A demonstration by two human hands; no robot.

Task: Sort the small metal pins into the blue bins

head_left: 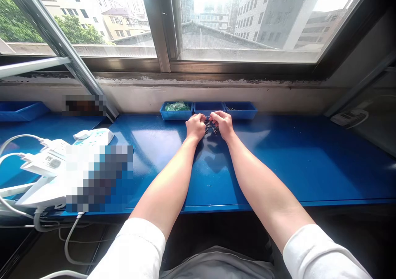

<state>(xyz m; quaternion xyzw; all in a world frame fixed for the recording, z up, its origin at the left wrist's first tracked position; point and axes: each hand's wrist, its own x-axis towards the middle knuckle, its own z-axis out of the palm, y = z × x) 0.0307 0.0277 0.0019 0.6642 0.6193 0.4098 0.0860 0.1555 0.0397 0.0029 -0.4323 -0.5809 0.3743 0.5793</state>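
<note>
My left hand (195, 126) and right hand (222, 123) pinch small dark metal parts (211, 126) between them on blue counter (278, 159). Beyond: three blue plastic trays (209, 110), left one holding green bags (177, 106).

Two bare hands are there, the left hand (195, 126) and the right hand (221, 123). Three small blue plastic trays (208, 110) stand in one row at the far side. One larger blue tray (18, 111) is far left. Two white power strips (94, 137) lie on the left. The small dark metal pieces (210, 126) are too tiny to count.

blue table (278, 163), blue trays (210, 106), white sleeves (136, 250)
</note>
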